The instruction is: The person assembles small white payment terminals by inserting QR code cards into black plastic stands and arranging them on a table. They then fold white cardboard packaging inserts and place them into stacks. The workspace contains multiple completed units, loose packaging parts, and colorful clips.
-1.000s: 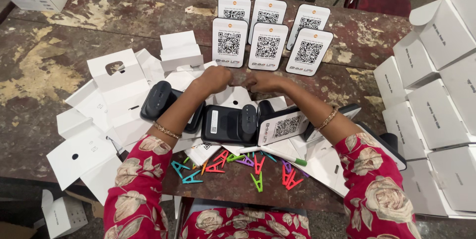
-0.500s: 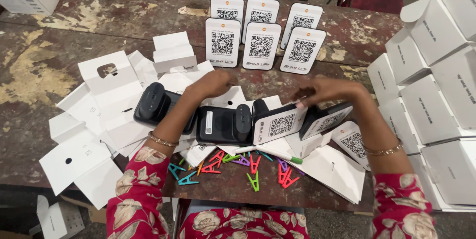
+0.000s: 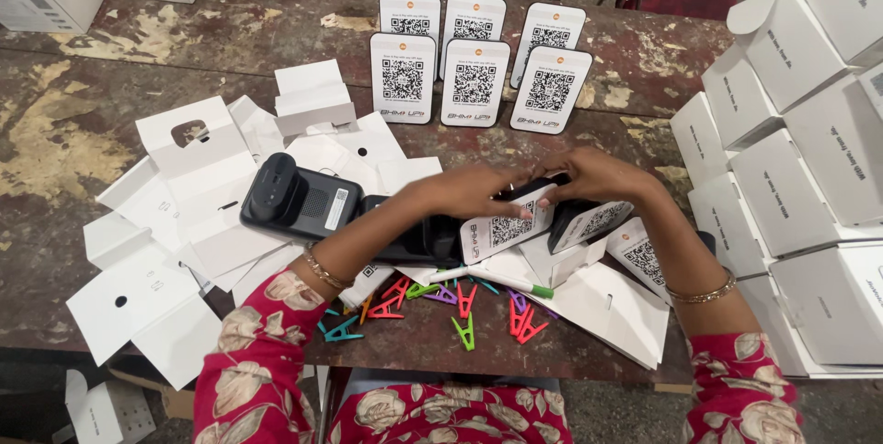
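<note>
Flat white cartons (image 3: 175, 214) cover the table's (image 3: 83, 131) 9 o'clock side, with a black device (image 3: 299, 200) lying on them. At centre, the left hand (image 3: 464, 194) and right hand (image 3: 598, 175) meet, fingers curled, gripping a code-faced device (image 3: 508, 230). Coloured clips (image 3: 460, 306) lie at 6 o'clock, six upright code stands (image 3: 476, 62) at 12 o'clock, stacked white boxes (image 3: 800, 159) at 3 o'clock.

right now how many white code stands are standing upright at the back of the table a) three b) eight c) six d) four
c: six white code stands stand upright in two rows of three on the worn table, beyond both hands, the left hand and right hand, which meet over a black device with a code face.
</note>
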